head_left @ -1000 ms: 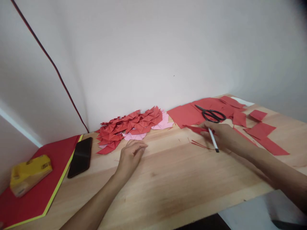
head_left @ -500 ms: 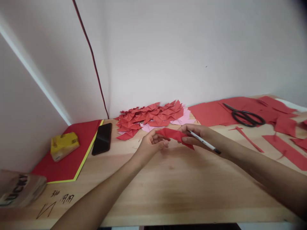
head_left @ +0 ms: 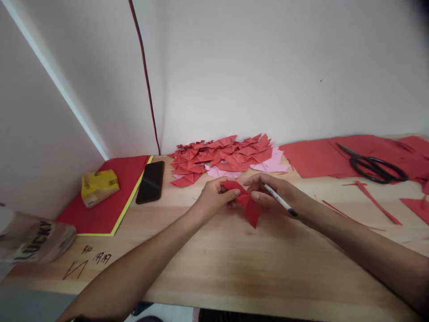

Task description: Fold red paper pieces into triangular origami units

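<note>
A folded piece of red paper (head_left: pixel 250 209) is pinched between the thumb and fingers of my left hand (head_left: pixel 216 195), its pointed end hanging down to the right. My right hand (head_left: pixel 273 192) is closed around a white pen (head_left: pixel 279 199) with a dark end, which lies slanted across the fingers. The right fingertips are close against the paper's right side; whether they grip it I cannot tell. Behind both hands is a pile of folded red paper pieces (head_left: pixel 221 154), with pink folded pieces (head_left: pixel 271 162) showing beneath and at its right.
Black-handled scissors (head_left: pixel 375 167) rest on red paper sheets (head_left: pixel 308 158) at the right, near paper strips (head_left: pixel 377 203). On the left are a black phone (head_left: pixel 150 182), a red sheet (head_left: pixel 100 223) under a yellow packet (head_left: pixel 99 187), and a clear bottle (head_left: pixel 43 239).
The red paper has turned from lying across both hands to hanging point-down from my left hand, whose thumb now presses on it. The view has shifted slightly left.
</note>
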A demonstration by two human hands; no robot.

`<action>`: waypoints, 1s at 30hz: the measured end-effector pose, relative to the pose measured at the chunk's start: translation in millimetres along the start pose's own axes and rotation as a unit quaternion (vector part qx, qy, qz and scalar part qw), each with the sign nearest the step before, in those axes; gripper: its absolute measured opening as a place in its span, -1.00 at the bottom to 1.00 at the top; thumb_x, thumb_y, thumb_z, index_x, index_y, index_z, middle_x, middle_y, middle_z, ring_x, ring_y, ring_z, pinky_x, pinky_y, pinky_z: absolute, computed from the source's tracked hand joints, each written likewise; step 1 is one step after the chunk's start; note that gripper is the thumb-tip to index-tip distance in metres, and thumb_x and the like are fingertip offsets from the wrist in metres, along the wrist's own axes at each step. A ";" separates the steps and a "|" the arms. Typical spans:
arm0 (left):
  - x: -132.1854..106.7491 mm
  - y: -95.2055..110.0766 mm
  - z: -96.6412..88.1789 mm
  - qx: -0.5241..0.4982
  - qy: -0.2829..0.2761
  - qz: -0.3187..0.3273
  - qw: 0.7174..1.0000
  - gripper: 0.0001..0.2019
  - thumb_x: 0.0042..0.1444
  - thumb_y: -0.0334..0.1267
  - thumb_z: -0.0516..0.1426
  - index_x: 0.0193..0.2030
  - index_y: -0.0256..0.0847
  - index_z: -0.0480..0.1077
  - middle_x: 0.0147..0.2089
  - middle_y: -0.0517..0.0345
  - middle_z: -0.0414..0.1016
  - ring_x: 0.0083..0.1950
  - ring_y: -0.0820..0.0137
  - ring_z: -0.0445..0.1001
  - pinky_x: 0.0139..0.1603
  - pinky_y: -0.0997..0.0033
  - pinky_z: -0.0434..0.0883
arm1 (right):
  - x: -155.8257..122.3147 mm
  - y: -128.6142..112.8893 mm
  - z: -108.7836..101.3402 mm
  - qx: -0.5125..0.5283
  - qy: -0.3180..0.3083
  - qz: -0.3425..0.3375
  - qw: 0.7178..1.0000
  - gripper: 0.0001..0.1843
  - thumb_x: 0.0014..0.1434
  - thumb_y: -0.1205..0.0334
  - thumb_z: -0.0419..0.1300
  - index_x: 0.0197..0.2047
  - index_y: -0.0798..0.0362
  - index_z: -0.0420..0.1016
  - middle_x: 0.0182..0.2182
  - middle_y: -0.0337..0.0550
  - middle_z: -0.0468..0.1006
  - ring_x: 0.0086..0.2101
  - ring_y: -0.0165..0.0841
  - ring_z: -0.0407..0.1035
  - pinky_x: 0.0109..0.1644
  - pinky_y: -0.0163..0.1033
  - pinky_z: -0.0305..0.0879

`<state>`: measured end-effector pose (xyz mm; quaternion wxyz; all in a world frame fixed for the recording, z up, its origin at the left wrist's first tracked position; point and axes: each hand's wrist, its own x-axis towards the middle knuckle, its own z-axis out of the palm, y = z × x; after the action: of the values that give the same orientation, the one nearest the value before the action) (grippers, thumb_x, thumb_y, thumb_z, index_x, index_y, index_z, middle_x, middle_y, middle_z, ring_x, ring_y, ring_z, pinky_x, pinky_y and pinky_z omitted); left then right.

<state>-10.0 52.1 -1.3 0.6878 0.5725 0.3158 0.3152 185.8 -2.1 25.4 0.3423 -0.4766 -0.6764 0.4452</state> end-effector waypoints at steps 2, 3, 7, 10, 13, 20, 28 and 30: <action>-0.9 1.1 1.2 0.050 -0.038 -0.007 0.998 -0.68 0.01 -0.15 0.29 -0.21 -0.27 0.31 -0.44 0.23 0.43 -0.51 0.53 0.37 -0.44 0.51 0.30 | 0.8 4.8 2.0 0.008 0.023 -0.019 1.000 -0.60 0.13 -0.10 0.22 -0.10 0.00 0.36 -0.30 -0.16 0.46 -0.36 -0.34 0.36 -0.28 -0.21 0.30; -1.8 1.7 2.4 0.067 -0.058 -0.011 0.996 -0.68 0.03 -0.15 0.27 -0.19 -0.24 0.28 -0.44 0.25 0.42 -0.50 0.52 0.37 -0.45 0.52 0.28 | 0.7 6.3 3.4 0.002 0.030 -0.022 0.999 -0.59 0.12 -0.08 0.23 -0.07 -0.01 0.36 -0.29 -0.15 0.46 -0.34 -0.33 0.37 -0.26 -0.21 0.31; -7.2 2.5 9.0 0.143 -0.075 0.017 0.987 -0.76 0.10 -0.24 0.19 -0.22 -0.17 0.16 -0.43 0.31 0.34 -0.44 0.53 0.33 -0.45 0.57 0.22 | -2.8 5.8 9.8 -0.042 0.050 -0.011 0.998 -0.60 0.15 -0.01 0.23 0.01 -0.04 0.36 -0.38 -0.24 0.46 -0.41 -0.37 0.36 -0.32 -0.26 0.29; -10.5 2.2 13.3 0.203 -0.054 0.039 0.977 -0.78 0.10 -0.29 0.16 -0.21 -0.16 0.15 -0.41 0.32 0.34 -0.41 0.54 0.31 -0.42 0.57 0.18 | -4.6 3.8 13.3 -0.062 0.055 -0.001 0.997 -0.68 0.17 0.04 0.20 -0.04 -0.04 0.39 -0.41 -0.25 0.49 -0.42 -0.38 0.38 -0.34 -0.28 0.27; -11.7 2.4 16.3 0.191 -0.036 0.032 0.980 -0.74 0.09 -0.28 0.17 -0.16 -0.15 0.14 -0.42 0.32 0.37 -0.40 0.52 0.35 -0.39 0.56 0.21 | -4.3 4.4 14.1 -0.089 0.069 0.003 0.994 -0.86 0.17 0.12 0.18 -0.26 0.00 0.40 -0.46 -0.28 0.47 -0.46 -0.41 0.32 -0.39 -0.31 0.22; -11.5 6.5 16.6 0.142 0.016 0.006 0.990 -0.69 0.01 -0.25 0.24 -0.12 -0.20 0.28 -0.39 0.26 0.47 -0.44 0.54 0.34 -0.39 0.55 0.23 | -6.2 5.3 -1.3 -0.074 0.125 0.054 0.988 -0.79 0.13 0.08 0.20 -0.34 0.00 0.28 -0.59 -0.29 0.46 -0.55 -0.39 0.36 -0.45 -0.30 0.22; -11.2 9.3 14.9 0.207 -0.023 -0.007 0.978 -0.83 0.03 -0.32 0.20 -0.21 -0.27 0.49 -0.28 0.18 0.53 -0.30 0.48 0.43 -0.30 0.53 0.29 | -22.2 -3.5 -5.8 -0.176 0.258 -0.044 0.949 -0.62 0.35 -0.07 -0.11 0.04 -0.07 0.32 -0.45 -0.23 0.40 -0.44 -0.33 0.30 -0.35 -0.21 0.24; -11.4 9.8 14.6 0.207 -0.028 -0.020 0.978 -0.84 0.03 -0.32 0.19 -0.21 -0.26 0.50 -0.32 0.20 0.53 -0.34 0.49 0.42 -0.34 0.55 0.28 | -27.4 -7.3 0.7 -0.118 0.239 -0.118 0.957 -0.47 0.34 -0.20 -0.22 0.14 -0.09 0.28 -0.34 -0.16 0.43 -0.39 -0.30 0.32 -0.26 -0.13 0.30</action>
<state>-6.0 35.8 11.3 0.5687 0.7052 0.3660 0.2130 191.3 -29.4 30.8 0.4848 -0.5230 -0.6743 0.1917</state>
